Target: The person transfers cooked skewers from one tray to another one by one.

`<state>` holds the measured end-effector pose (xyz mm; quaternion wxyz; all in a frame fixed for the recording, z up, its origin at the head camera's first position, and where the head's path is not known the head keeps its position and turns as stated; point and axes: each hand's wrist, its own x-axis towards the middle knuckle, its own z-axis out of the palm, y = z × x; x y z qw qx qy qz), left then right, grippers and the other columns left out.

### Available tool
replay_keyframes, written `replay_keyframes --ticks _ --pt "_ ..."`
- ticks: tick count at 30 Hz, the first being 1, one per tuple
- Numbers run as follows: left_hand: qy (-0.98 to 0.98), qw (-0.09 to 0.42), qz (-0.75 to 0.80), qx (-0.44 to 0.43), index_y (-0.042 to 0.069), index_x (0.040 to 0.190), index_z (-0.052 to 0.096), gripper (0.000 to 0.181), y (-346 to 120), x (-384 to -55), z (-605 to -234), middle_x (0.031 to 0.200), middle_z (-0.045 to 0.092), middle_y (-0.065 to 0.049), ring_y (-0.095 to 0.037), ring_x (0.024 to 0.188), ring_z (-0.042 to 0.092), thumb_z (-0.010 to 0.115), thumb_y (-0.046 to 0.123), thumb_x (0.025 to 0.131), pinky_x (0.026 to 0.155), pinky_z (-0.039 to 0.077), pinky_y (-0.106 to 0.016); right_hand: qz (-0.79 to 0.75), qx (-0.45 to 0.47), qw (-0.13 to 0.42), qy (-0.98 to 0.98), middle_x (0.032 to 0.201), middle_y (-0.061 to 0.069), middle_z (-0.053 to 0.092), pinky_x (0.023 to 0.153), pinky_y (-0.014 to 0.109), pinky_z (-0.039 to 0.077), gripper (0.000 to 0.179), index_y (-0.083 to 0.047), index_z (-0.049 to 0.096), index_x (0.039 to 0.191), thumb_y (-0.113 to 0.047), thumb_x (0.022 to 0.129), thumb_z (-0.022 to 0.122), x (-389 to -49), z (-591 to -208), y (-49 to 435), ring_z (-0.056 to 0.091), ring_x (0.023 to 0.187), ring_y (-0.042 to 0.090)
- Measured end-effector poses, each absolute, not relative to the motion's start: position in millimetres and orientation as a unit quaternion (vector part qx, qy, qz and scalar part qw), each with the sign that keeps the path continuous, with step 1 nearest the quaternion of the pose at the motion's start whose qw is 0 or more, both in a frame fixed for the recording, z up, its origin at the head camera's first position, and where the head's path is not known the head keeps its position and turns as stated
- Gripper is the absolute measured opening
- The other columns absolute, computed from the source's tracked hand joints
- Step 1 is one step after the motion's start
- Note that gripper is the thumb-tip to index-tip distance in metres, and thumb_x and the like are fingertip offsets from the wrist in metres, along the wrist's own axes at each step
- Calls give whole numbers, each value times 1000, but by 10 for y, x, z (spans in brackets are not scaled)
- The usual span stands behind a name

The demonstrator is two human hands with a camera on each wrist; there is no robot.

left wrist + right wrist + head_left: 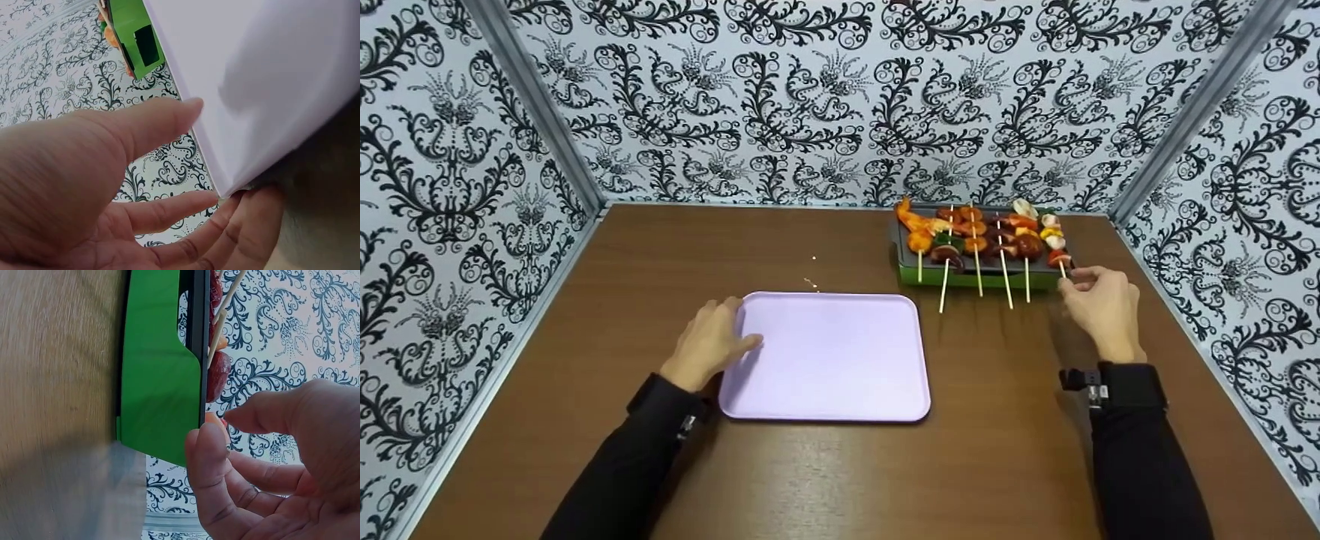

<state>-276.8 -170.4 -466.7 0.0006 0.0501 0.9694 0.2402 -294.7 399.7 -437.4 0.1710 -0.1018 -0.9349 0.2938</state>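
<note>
Nearest you, your two black sleeves, left (615, 457) and right (1144, 465), run out of the head view's lower edge, and the near end of the brown table (817, 480) is cut off too. Your left hand (709, 345) has its thumb spread from its fingers at the lilac tray (825, 356), of which there is one: the thumb reaches over the left rim, while the fingers lie along the outside and touch the far left corner, some tips hidden by it. Just beyond the tray sit a few pale specks (814, 285), too small to make out. Farther off, your right hand (1106, 304) has its thumb and curled fingers at the bare stick end of the rightmost skewer (1054, 241), but you cannot tell whether they pinch it; your fingertips hide that end. You can count six sticks in all, the other five skewers (973, 232) to its left, their food overlapping, on one green-sided grill (992, 279). Behind it stands the black-and-white patterned wall (810, 97), its top out of view.
</note>
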Motion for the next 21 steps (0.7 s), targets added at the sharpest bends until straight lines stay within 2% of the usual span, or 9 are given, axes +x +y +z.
replay_keyframes --ticks 2,5,9,12,21 --pt "968 -4 245 51 -4 139 53 69 -1722 -2775 -4674 123 58 -28 -42 109 60 82 28 85 91 54 -56 297 -103 166 -935 94 12 77 59 24 52 38 -2 71 120 -30 96 64 -2958 -4372 4009 73 67 17" --pt "965 -10 256 59 -7 135 56 62 -1761 -2796 -4675 120 59 -29 -43 110 60 81 20 84 92 54 -56 312 -103 156 -932 92 12 77 51 19 51 34 -3 74 116 -29 96 64 -2979 -4367 4030 72 63 14" --pt "962 -20 262 77 -9 127 61 50 -1837 -2847 -4685 115 64 -28 -42 109 60 76 9 82 92 53 -55 325 -110 138 -929 92 11 77 51 21 53 33 -5 75 114 -31 96 67 -2998 -4359 4053 74 70 20" --pt "961 -28 262 87 -7 123 65 45 -1876 -2877 -4703 106 67 -23 -39 103 62 71 4 80 89 53 -53 350 -118 121 -921 91 9 77 52 21 53 34 -5 75 114 -33 96 70 -3004 -4357 4073 73 72 20" --pt "956 -25 278 92 -8 124 65 46 -1889 -2903 -4727 96 69 -17 -35 93 62 70 1 79 83 55 -49 502 -136 89 -850 88 8 76 59 22 59 35 5 70 117 -19 92 77 -2974 -4364 4137 72 70 15"
